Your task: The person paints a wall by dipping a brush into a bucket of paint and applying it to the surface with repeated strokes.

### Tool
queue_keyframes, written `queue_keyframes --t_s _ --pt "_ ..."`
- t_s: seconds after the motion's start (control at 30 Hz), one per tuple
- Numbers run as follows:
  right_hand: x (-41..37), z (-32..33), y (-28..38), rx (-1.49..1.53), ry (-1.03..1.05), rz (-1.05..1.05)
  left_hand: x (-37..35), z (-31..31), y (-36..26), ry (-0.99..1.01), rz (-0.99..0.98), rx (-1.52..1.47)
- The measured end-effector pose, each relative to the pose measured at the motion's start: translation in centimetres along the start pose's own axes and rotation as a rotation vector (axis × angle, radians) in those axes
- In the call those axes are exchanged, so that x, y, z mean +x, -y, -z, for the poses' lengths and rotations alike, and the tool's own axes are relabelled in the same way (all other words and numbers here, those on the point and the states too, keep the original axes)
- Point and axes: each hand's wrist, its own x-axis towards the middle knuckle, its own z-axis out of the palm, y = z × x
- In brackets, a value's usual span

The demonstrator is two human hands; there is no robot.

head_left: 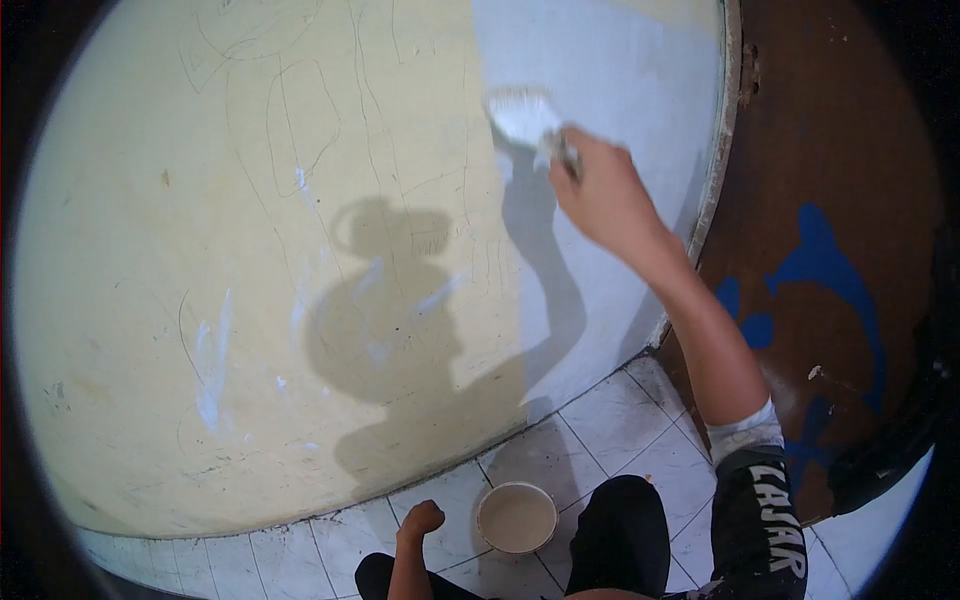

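Note:
My right hand point(600, 185) is closed round the handle of a wide paintbrush point(524, 115), raised to the upper middle of the wall. The white bristles lie at the border between the pale yellow part point(400, 120) and the fresh light-coloured paint point(600, 60). Low in the view, my left hand point(424, 518) is curled in a fist near my knee, and I cannot make out anything in it. Right of that hand, a round tub point(516, 518) of whitish paint stands on the floor.
A brown door point(800, 130) with blue painted shapes is at the right, beside a worn frame point(716, 170). White floor tiles point(615, 430) run along the wall's foot. Pencil scribbles, pale smears and my shadow show on the yellow wall. My knees flank the tub.

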Motion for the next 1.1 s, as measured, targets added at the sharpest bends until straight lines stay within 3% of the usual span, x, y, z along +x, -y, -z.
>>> queue_keyframes --t_s 0.13,0.17,0.23,0.37,0.47,0.5,0.57,0.7,0.77,0.97,1.1 --pt "-2.7 2.5 -1.7 -0.009 0.234 -0.106 2.1 -2.1 1.6 -0.036 -0.055 -0.016" --pt "-2.4 3.6 -1.8 -0.027 0.142 -0.052 3.4 -2.5 2.1 0.055 -0.056 0.09" --pt "0.2 7.6 1.1 -0.118 0.157 -0.177 1.9 -1.3 0.9 0.032 -0.057 0.05" --pt "8.6 9.8 0.0 -0.123 -0.247 0.194 3.1 -2.3 2.1 0.018 -0.067 0.056" --pt "11.2 10.6 3.1 -0.126 -0.263 0.053 2.3 -2.1 1.6 -0.015 -0.06 0.012" --pt "12.2 9.4 1.2 -0.123 -0.266 0.049 2.3 -1.8 1.5 -0.015 -0.058 0.016" --pt "13.4 5.3 -4.2 -0.111 -0.432 0.433 2.4 -1.6 1.5 -0.013 -0.056 0.075" --pt "3.1 1.7 -4.1 -0.014 -0.149 0.025 0.8 -0.5 0.1 -0.034 -0.053 0.022" --pt "-1.4 -0.4 -5.7 0.043 -0.099 -0.002 0.1 0.1 -0.3 -0.02 -0.063 0.009" --pt "-11.6 -2.9 -11.1 0.016 0.328 -0.237 -0.7 0.7 -1.5 -0.003 -0.077 0.041" --pt "-11.4 -1.7 -12.8 -0.007 0.506 -0.261 0.8 -1.0 0.0 -0.007 -0.045 0.031"
